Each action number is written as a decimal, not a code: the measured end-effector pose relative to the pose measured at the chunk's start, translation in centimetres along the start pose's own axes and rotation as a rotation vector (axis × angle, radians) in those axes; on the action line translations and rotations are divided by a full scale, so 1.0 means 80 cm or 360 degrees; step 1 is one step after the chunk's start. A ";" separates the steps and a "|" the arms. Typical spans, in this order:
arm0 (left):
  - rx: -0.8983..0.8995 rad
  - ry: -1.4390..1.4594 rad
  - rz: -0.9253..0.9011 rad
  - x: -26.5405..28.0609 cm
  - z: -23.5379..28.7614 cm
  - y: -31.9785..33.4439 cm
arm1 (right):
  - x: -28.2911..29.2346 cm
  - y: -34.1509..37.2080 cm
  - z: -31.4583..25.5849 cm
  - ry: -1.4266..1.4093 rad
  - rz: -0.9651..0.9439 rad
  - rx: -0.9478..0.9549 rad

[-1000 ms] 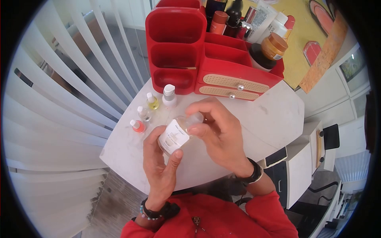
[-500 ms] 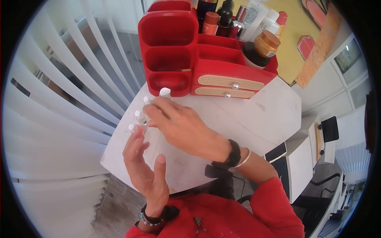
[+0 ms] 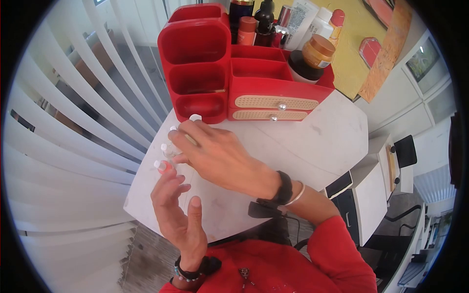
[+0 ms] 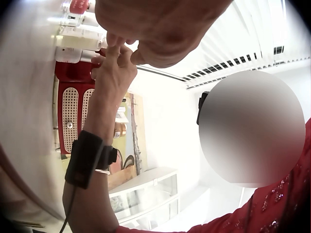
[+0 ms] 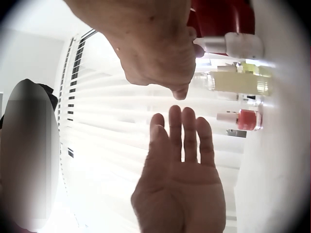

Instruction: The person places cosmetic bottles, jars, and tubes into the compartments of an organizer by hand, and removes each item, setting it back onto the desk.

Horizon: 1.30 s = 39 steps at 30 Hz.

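My right hand (image 3: 215, 151) reaches over a row of small bottles, fingers curled downward. In the right wrist view, its fingertips come right at the cap of a clear bottle with pale yellow liquid (image 5: 240, 83), which stands on the table; my hand hides most of it in the head view. My left hand (image 3: 178, 215) is apart from the bottles, palm turned up, fingers loosely extended and holding nothing. Nearest it stands a coral-red nail polish bottle (image 3: 165, 167) with a white cap. Beyond are a small clear bottle (image 3: 168, 151) and a white-capped pump bottle (image 5: 243, 46).
A red organizer (image 3: 195, 44) with open compartments and two woven-front drawers (image 3: 276, 102) stands behind the bottles, loaded with cosmetics. Vertical blinds (image 3: 73, 132) hang along the left. A black device (image 3: 264, 210) with a cable lies near the front edge of the white table (image 3: 312, 146).
The clear bottle with the label went from between both hands to the row at the left, carried by my right hand. My left hand let go of it and opened.
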State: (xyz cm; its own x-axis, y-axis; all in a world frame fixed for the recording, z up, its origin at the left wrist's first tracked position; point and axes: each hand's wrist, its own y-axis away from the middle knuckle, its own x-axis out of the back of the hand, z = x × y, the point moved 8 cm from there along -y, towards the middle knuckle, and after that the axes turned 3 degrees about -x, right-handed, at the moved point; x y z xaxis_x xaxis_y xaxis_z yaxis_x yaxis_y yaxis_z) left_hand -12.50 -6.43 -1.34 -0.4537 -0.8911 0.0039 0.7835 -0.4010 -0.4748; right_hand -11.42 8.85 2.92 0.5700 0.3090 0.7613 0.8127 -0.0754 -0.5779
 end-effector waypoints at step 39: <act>-0.0432 0.0183 -0.0371 -0.134 0.068 -0.009 | 0.141 0.127 0.029 -0.1778 0.0695 -0.0838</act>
State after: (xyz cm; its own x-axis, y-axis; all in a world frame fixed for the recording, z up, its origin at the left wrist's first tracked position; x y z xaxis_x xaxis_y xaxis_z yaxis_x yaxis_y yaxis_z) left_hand -5.91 2.26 3.72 -0.6635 -0.7466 0.0478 0.5195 -0.5057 -0.6887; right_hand 2.95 13.78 4.97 0.5962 0.7600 -0.2588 0.6821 -0.6495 -0.3361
